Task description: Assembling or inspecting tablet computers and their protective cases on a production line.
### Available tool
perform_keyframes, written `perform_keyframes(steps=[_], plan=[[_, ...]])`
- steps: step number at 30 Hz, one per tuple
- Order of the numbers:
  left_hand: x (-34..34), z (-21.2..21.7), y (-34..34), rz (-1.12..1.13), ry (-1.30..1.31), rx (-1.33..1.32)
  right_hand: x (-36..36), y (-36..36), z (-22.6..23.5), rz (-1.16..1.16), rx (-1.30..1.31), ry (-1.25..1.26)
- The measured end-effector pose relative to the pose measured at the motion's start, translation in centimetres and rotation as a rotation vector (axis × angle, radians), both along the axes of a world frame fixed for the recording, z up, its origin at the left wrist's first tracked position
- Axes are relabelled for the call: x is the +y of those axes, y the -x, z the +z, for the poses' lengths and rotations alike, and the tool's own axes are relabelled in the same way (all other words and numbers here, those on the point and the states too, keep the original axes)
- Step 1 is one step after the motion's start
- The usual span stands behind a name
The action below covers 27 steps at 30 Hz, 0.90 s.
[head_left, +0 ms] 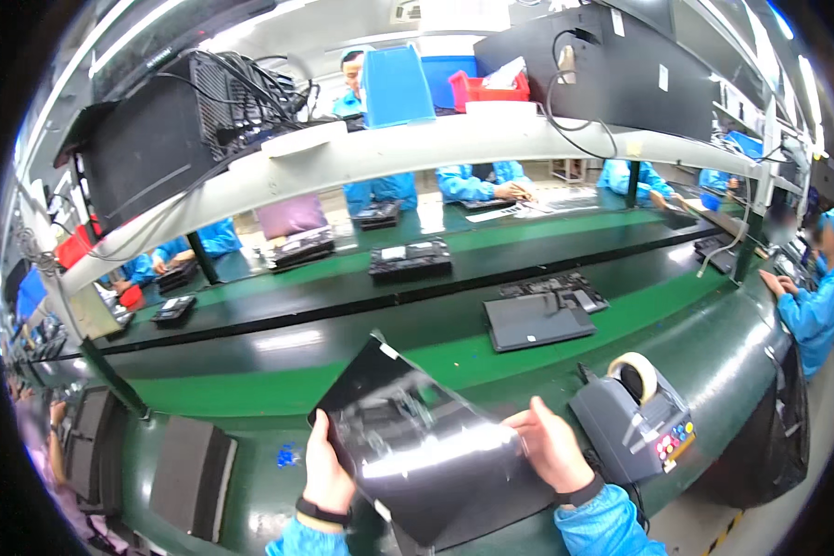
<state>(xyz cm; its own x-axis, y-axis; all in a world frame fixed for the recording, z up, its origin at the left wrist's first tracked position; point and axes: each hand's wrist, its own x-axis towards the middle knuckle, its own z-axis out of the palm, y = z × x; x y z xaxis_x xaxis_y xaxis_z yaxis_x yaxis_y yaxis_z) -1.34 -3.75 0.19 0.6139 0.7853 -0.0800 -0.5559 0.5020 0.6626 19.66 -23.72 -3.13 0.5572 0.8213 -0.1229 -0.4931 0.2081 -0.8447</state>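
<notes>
A glossy black panel (415, 435), tilted above the worktop (261, 491), left hand (329, 474) gripping its edge, right hand (558, 452) opposite, grip unclear, is probably light, stiff, slippery and fragile, best held by its edges.

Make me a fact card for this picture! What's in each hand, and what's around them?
Left hand: holds the left edge of a glossy black panel
Right hand: at the panel's right edge; how firmly it grips is unclear
Panel: tilted, shiny with reflections
Right of the hands: grey tape dispenser
Left of the hands: dark block and small blue bits
Farther ahead: flat dark panel on the green bench
</notes>
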Motion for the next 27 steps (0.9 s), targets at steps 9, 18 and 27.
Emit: perform_keyframes(steps=[9, 18, 27], plan=[[19.5, -8.7, -7.3, 0.482, 0.294, -0.226, -0.2, -1.1, -2.4, -0.276, -0.248, 0.080], [21.5, -10.9, -6.1, 0.019, 0.252, 0.222, -0.5, -1.9, -3.3, -0.594, -1.244, 0.477], [-0.9, -6.9, 5.5, -0.260, -0.552, 1.062, 0.1, 0.4, -2.0, -0.021, -1.112, 0.882]])
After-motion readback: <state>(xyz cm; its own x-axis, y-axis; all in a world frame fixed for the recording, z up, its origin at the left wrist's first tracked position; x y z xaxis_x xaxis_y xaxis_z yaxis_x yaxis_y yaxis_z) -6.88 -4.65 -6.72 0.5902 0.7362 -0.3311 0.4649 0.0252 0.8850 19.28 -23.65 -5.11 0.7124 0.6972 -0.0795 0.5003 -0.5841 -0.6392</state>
